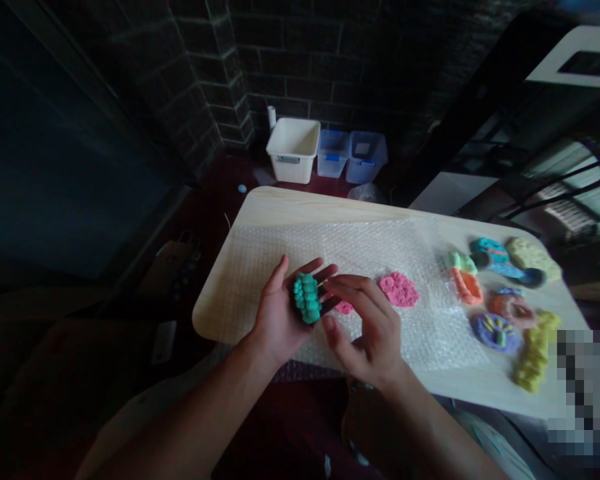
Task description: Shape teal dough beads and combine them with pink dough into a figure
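Observation:
My left hand (277, 313) lies palm up and holds a ridged teal modelling clay piece (307, 298) on its fingers. My right hand (367, 327) hovers just beside that clay, fingertips almost at its edge. A thin pale sliver (322, 283) shows near those fingertips, too small to identify. Both hands are above a sheet of bubble wrap (360, 257) on a pale wooden tabletop (300, 207). A pink clay disc (399, 289) lies on the wrap to the right, and a second pink clay piece (344, 307) is partly hidden under my hands.
Several clay shapes lie at the table's right end, including a purple clay disc (495, 332) and a lumpy yellow-green clay strip (534, 357). Beyond the far edge stand a white basket (293, 150) and two blue plastic bins (350, 157) against a brick wall (325, 60).

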A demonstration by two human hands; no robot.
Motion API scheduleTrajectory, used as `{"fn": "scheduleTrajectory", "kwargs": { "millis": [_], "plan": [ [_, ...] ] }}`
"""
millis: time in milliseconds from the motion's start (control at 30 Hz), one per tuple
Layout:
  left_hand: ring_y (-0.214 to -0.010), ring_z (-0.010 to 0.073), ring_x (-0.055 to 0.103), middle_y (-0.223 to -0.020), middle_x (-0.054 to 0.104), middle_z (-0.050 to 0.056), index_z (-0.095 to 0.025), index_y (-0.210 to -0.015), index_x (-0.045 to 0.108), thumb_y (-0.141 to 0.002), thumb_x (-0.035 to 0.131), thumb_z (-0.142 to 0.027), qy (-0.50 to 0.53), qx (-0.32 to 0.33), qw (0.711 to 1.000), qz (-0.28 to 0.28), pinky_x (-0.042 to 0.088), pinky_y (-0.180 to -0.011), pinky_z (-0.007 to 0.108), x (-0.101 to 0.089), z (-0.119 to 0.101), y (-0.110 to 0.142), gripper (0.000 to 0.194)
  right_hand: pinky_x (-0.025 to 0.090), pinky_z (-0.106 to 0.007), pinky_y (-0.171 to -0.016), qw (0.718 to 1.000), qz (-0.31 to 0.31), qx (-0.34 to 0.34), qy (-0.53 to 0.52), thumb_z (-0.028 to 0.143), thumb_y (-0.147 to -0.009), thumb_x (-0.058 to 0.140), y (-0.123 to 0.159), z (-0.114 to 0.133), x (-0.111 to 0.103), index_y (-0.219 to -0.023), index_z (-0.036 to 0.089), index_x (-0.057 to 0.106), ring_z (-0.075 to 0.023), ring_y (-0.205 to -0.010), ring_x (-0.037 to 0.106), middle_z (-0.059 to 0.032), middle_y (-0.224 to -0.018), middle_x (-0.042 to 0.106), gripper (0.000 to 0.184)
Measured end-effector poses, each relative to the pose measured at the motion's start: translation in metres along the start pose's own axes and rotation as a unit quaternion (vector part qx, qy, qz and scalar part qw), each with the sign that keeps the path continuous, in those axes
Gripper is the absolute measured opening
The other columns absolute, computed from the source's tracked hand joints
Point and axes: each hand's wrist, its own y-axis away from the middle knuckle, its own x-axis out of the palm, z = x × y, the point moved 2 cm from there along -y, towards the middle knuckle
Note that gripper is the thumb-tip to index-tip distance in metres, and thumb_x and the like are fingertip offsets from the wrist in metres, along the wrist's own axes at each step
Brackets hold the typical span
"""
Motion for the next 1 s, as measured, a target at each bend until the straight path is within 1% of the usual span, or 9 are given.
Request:
{"fn": "scheduleTrajectory", "kwargs": {
  "millis": [100,233,300,400,600,767,833,900,1000],
  "plan": [
    [-0.114,0.0313,0.077,-0.112,0.083,0.014,-0.017,-0.109,0.078,-0.095,0.065,-0.066,-0.003,-0.028,0.999,0.020,0.061,-0.097,0.045,0.001,0.002,0.000,0.052,0.062,-0.054,-0.098,0.999,-0.020,0.014,0.030,0.022,-0.095,0.067,-0.003,-0.002,-0.009,-0.139,0.025,0.070,-0.0336,-0.116,0.072,-0.0137,-0.126,0.075,0.043],
    [-0.107,0.0326,0.078,-0.102,0.083,0.014,-0.017,-0.102,0.078,-0.098,0.059,-0.066,0.011,-0.051,0.999,0.008,0.063,-0.093,0.047,0.005,0.005,0.001,0.052,0.055,-0.061,-0.113,0.997,0.046,-0.014,0.053,0.016,-0.099,0.064,-0.002,-0.006,-0.005,-0.154,0.026,0.059,-0.0358,-0.139,0.063,-0.0152,-0.145,0.070,0.056],
    [-0.104,0.0322,0.079,-0.098,0.082,0.014,-0.018,-0.098,0.078,-0.101,0.054,-0.063,0.009,-0.052,0.999,-0.006,0.064,-0.092,0.047,0.008,0.005,0.002,0.052,0.055,-0.061,-0.115,0.995,0.068,-0.035,0.061,0.015,-0.098,0.068,-0.001,-0.007,-0.001,-0.152,0.025,0.061,-0.0358,-0.141,0.062,-0.0146,-0.141,0.073,0.056],
    [-0.102,0.0322,0.079,-0.093,0.081,0.014,-0.017,-0.093,0.078,-0.104,0.048,-0.062,-0.013,-0.046,0.999,-0.005,0.065,-0.090,0.046,0.010,0.004,0.002,0.055,0.057,-0.060,-0.112,0.994,0.073,-0.041,0.070,0.015,-0.095,0.072,0.001,-0.008,0.001,-0.145,0.023,0.068,-0.0356,-0.136,0.064,-0.0136,-0.132,0.077,0.051],
    [-0.099,0.0323,0.080,-0.091,0.082,0.012,-0.020,-0.088,0.077,-0.094,0.062,-0.070,-0.074,-0.023,0.997,0.029,0.066,-0.085,0.045,0.006,0.006,0.000,0.053,0.055,-0.059,-0.112,0.994,0.081,-0.029,0.063,0.018,-0.095,0.074,0.000,-0.006,-0.001,-0.143,0.026,0.067,-0.0349,-0.133,0.065,-0.0116,-0.131,0.077,0.050],
    [-0.101,0.0295,0.081,-0.094,0.083,0.010,-0.021,-0.096,0.079,-0.089,0.069,-0.074,-0.095,-0.042,0.992,0.071,0.065,-0.080,0.037,0.007,0.015,0.001,0.055,0.052,-0.061,-0.113,0.993,0.098,0.033,0.053,0.030,-0.096,0.075,-0.004,-0.006,-0.009,-0.149,0.019,0.062,-0.0369,-0.136,0.062,-0.0162,-0.137,0.074,0.055],
    [-0.106,0.0296,0.080,-0.103,0.084,0.011,-0.019,-0.103,0.079,-0.086,0.074,-0.074,-0.113,-0.020,0.990,0.078,0.065,-0.083,0.036,0.006,0.018,0.001,0.057,0.052,-0.062,-0.110,0.990,0.125,0.058,0.043,0.033,-0.095,0.077,-0.006,-0.006,-0.012,-0.147,0.018,0.063,-0.0375,-0.134,0.064,-0.0166,-0.135,0.075,0.055],
    [-0.113,0.0297,0.078,-0.112,0.083,0.011,-0.019,-0.110,0.078,-0.085,0.076,-0.074,-0.140,0.018,0.988,0.060,0.064,-0.088,0.035,0.001,0.018,0.002,0.061,0.055,-0.058,-0.106,0.986,0.147,0.075,0.008,0.032,-0.094,0.080,-0.006,-0.007,-0.014,-0.139,0.020,0.068,-0.0351,-0.124,0.070,-0.0148,-0.129,0.078,0.048],
    [-0.118,0.0296,0.075,-0.121,0.081,0.012,-0.020,-0.122,0.075,-0.088,0.073,-0.074,-0.196,0.065,0.978,0.031,0.062,-0.090,0.035,-0.007,0.013,0.003,0.064,0.060,-0.047,-0.098,0.980,0.123,0.139,-0.076,0.028,-0.090,0.086,-0.002,-0.015,-0.016,-0.130,0.025,0.074,-0.0285,-0.112,0.075,-0.0096,-0.122,0.081,0.042]
  ]
}}
